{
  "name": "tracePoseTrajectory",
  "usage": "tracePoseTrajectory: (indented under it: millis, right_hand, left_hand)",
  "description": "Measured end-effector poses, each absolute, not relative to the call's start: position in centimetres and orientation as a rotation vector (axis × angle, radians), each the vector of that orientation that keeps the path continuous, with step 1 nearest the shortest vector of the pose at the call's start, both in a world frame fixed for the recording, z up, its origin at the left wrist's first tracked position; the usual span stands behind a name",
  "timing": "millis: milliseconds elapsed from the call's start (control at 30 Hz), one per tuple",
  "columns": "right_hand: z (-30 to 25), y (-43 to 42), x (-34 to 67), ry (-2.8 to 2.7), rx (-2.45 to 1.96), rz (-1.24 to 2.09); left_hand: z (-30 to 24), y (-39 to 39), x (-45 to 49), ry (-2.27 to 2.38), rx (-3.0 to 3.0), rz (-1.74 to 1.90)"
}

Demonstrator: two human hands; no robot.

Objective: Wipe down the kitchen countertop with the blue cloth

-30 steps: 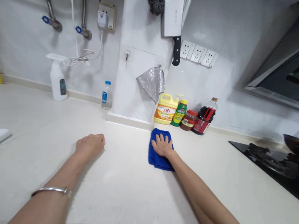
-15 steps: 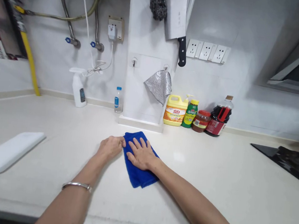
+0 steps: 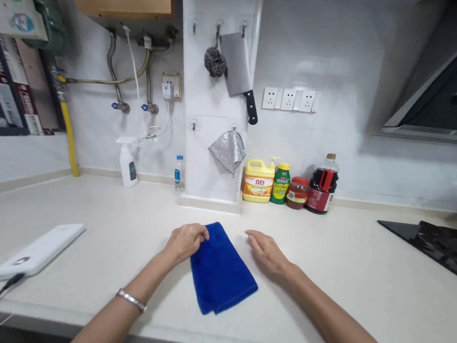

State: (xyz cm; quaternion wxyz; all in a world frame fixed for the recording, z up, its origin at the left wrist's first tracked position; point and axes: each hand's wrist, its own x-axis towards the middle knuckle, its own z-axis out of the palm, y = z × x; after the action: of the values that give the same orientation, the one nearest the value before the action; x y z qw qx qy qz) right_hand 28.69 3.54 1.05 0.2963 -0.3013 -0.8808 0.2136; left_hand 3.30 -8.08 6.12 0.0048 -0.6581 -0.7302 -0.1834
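A folded blue cloth (image 3: 222,276) lies flat on the white countertop in front of me. My left hand (image 3: 186,240) is at its upper left edge, fingers closed in a pinch on the fabric; the fingertips are partly hidden. To the right of the cloth, my right hand (image 3: 267,252) hovers just above the counter, holding nothing. Its fingers are stretched out toward the left, and it is apart from the cloth.
A white power bank (image 3: 39,250) with a black cable lies at left. Along the wall stand a spray bottle (image 3: 128,164), a small water bottle (image 3: 178,175), a yellow detergent jug (image 3: 258,185) and several condiments. A cleaver (image 3: 238,67) hangs above; a stove (image 3: 440,243) is at right.
My right hand has lifted off the cloth and moved to its right. My left hand stays at the cloth's left edge. The head view has tilted up.
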Motion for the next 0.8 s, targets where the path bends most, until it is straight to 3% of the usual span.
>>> tracePoseTrajectory:
  millis: [200, 333, 500, 800]
  right_hand:
    - [-2.3, 7.2, 32.9, -2.026, -0.895, 0.761]
    - [-2.3, 7.6, 32.9, -2.107, -0.834, 0.628]
    - [-2.2, 8.2, 33.1, -2.159, -0.816, 0.561]
    - [-1.7, 8.9, 31.9, -2.349, -0.911, 0.343]
  left_hand:
    - [5.4, -6.0, 7.5, -2.530, -1.869, -0.234]
    - [3.1, -5.1, 10.3, -2.611, -1.634, -0.009]
    - [1.4, -4.4, 12.4, -2.592, -1.519, 0.060]
    - [1.2, -2.4, 11.2, -2.470, -1.876, 0.075]
